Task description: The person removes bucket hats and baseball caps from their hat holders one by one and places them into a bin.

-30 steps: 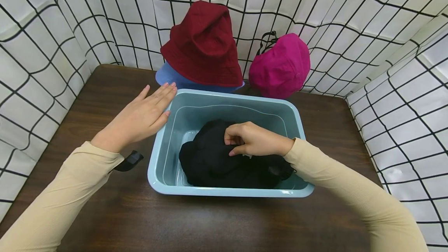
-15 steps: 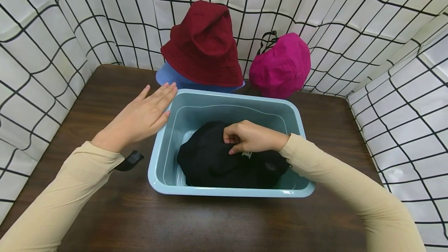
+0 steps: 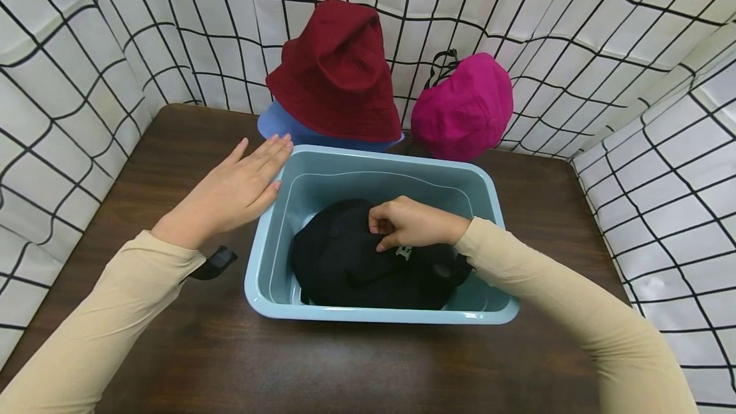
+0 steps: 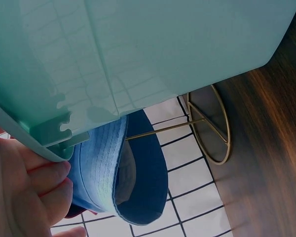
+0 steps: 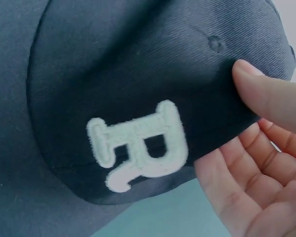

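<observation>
A black baseball cap (image 3: 345, 267) with a white letter R (image 5: 145, 148) on its front is inside the light blue plastic basin (image 3: 379, 314). My right hand (image 3: 416, 222) pinches the cap's crown between thumb and fingers, as the right wrist view shows up close. Straight-fingered, my left hand (image 3: 232, 193) rests against the basin's left rim near the back corner. In the left wrist view its fingertips (image 4: 56, 170) touch the rim's edge. Part of the cap is hidden under my right hand.
Behind the basin a dark red bucket hat (image 3: 342, 75) sits over a blue hat (image 3: 276, 121). To its right is a magenta cap (image 3: 466, 110). A wire stand (image 4: 227, 143) shows below the blue hat. White grid-patterned curtain surrounds the brown table (image 3: 345, 369).
My right hand and the black cap have shifted slightly up and left, and more of the white letter shows. My left hand keeps its place on the basin rim.
</observation>
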Tool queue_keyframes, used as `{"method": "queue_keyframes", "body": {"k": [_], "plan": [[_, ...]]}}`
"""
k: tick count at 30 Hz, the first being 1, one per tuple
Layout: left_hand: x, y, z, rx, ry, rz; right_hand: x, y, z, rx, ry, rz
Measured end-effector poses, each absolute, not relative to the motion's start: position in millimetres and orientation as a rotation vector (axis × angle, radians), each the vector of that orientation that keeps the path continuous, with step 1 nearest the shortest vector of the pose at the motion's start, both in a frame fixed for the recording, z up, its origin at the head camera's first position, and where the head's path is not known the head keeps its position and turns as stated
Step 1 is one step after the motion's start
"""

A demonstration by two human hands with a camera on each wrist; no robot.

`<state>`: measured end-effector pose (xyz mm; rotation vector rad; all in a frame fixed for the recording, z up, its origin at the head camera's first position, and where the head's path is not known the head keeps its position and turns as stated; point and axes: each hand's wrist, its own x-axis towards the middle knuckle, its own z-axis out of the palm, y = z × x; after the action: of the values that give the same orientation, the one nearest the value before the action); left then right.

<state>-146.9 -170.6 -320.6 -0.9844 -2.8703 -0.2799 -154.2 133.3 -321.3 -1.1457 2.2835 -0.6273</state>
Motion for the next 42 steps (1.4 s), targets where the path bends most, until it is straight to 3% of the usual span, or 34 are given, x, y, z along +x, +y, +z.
{"method": "queue_keyframes", "body": {"k": [20, 42], "plan": [[-147, -169, -318, -0.983, -2.878, -0.284, -159, 131, -326, -0.992, 2.244, -0.469], [-146, -169, -319, -0.983, -2.898, -0.279, -163, 123, -349, -1.023, 2.274, -0.409]]}}
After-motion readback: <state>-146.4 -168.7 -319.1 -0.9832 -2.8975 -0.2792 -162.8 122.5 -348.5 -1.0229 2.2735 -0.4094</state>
